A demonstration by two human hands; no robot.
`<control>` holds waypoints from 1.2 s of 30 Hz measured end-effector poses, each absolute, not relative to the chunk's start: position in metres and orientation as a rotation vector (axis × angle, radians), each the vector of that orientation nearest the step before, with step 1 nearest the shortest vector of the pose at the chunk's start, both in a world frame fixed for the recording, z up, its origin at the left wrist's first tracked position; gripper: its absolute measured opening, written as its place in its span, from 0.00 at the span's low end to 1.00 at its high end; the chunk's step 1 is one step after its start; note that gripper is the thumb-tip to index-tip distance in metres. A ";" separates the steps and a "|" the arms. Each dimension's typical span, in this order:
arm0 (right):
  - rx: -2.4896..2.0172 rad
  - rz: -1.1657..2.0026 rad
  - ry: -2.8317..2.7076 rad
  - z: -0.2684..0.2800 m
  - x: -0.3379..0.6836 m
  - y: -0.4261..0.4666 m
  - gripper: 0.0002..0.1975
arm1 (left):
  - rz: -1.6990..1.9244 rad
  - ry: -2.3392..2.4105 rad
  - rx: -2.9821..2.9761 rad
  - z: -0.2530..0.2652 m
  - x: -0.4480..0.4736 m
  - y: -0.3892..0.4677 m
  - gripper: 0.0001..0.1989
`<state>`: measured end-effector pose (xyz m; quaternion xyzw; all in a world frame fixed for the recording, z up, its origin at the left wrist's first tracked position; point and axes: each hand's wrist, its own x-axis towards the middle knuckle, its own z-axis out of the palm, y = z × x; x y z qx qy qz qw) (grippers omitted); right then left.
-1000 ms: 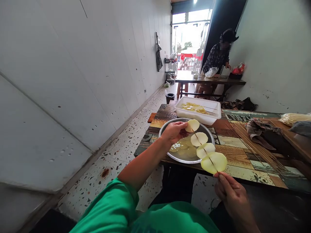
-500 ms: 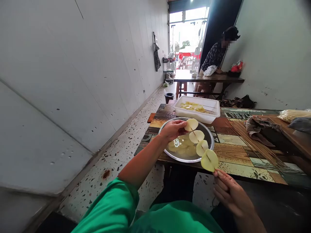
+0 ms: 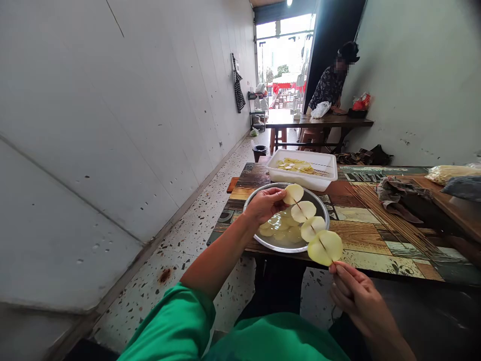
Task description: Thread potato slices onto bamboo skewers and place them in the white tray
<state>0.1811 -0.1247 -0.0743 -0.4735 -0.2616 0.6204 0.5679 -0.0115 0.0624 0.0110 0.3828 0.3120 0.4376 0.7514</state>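
Several thin, round, pale yellow slices that look like potato are threaded along one thin skewer. My left hand pinches the slice at the skewer's far end, above the metal basin. With thumb and fingers closed, my right hand grips the skewer's near end, just below the largest slice. The skewer slants from upper left to lower right, over the basin's right rim. Under my left hand, the round metal basin holds water and more slices.
Behind the basin stands a white plastic tub with skewered slices. Bare skewers lie on the patterned table, beside a crumpled cloth at right. A person leans over a farther table. A white wall runs along the left.
The view has shifted slightly. Both hands keep their grip, and the slices sit almost as before; the lowest one now faces the camera a little more broadly.
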 end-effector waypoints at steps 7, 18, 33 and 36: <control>-1.127 1.338 -0.681 -0.082 0.174 -0.125 0.17 | 0.912 0.704 0.926 0.019 -0.012 0.061 0.10; -0.880 1.761 -0.549 -0.081 0.182 -0.118 0.14 | 0.871 0.703 0.955 0.017 -0.016 0.063 0.12; -1.308 1.011 -0.875 -0.082 0.169 -0.126 0.15 | 0.879 0.724 0.940 0.014 -0.017 0.064 0.12; -1.054 1.591 -0.604 -0.080 0.177 -0.121 0.16 | 0.884 0.692 0.980 0.015 -0.017 0.062 0.13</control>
